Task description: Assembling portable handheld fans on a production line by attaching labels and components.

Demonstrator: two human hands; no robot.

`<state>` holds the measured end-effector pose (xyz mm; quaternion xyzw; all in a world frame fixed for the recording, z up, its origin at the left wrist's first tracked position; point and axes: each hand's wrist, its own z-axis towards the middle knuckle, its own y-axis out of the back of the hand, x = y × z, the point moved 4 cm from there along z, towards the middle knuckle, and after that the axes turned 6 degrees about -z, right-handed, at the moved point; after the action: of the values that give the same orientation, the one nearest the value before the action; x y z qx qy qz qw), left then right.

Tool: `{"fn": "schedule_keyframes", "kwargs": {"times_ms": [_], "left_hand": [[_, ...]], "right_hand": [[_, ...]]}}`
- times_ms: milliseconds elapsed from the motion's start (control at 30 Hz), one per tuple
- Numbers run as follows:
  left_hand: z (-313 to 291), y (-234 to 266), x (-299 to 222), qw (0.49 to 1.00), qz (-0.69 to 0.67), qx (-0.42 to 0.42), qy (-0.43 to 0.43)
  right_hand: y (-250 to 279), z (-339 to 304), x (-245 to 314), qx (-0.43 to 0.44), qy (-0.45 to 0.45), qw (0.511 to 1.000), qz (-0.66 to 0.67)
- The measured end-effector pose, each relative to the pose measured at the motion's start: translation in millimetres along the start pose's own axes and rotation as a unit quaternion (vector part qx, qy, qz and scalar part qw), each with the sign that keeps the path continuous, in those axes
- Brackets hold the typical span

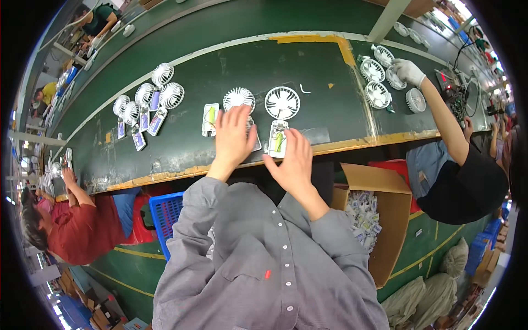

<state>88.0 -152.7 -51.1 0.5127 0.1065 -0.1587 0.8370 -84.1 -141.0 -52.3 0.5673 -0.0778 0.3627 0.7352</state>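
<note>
My left hand [234,132] reaches over a white fan [239,98], fingers stretched out and covering part of it. A white handle part shows beside its thumb, mostly hidden by the hand. My right hand [294,162] has its fingers extended and thumb spread, touching the near end of a second white handheld fan [282,103]. That fan's handle [278,140] is uncovered, showing a yellow-green cell and small parts inside. Left of my left hand lies a white handle housing [210,120] with a yellow-green cell. A small white bent piece [304,89] lies beyond the second fan.
Several white fans [144,94] with purple cells lie at the left of the green bench [198,71]. At right, a co-worker's gloved hand [408,72] touches one of several fans. A carton [393,220] of small parts and a blue basket [165,214] stand below.
</note>
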Motion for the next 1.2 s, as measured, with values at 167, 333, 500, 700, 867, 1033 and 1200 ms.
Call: {"fn": "schedule_keyframes", "kwargs": {"times_ms": [167,333,500,700,867,1033,1200], "left_hand": [[-8.5,8.2,45.0,0.997,0.043,-0.012,0.062],[5.0,20.1,47.3,0.994,0.085,-0.051,0.038],[22.5,32.5,-59.4,0.970,-0.179,0.071,-0.146],[0.3,4.6,-90.4,0.770,-0.575,0.246,0.124],[-3.8,2.8,-91.4,0.751,-0.560,0.301,0.178],[-7.5,-8.1,-74.0,0.725,-0.587,0.264,0.246],[-9.8,11.6,-94.0,0.860,-0.481,0.173,0.013]], "right_hand": [[-21.9,14.0,-13.3,0.009,-0.014,0.999,-0.039],[1.2,13.0,-46.5,-0.021,-0.095,0.979,0.180],[39.1,-17.1,-67.0,0.118,-0.218,0.795,0.553],[69.1,-68.0,-61.9,0.196,-0.290,0.629,0.694],[75.1,-98.6,-55.5,0.251,-0.272,0.631,0.681],[83.2,-130.2,-52.7,0.295,-0.176,0.432,0.834],[68.8,-119.3,-36.1,0.296,-0.106,0.369,0.875]]}}
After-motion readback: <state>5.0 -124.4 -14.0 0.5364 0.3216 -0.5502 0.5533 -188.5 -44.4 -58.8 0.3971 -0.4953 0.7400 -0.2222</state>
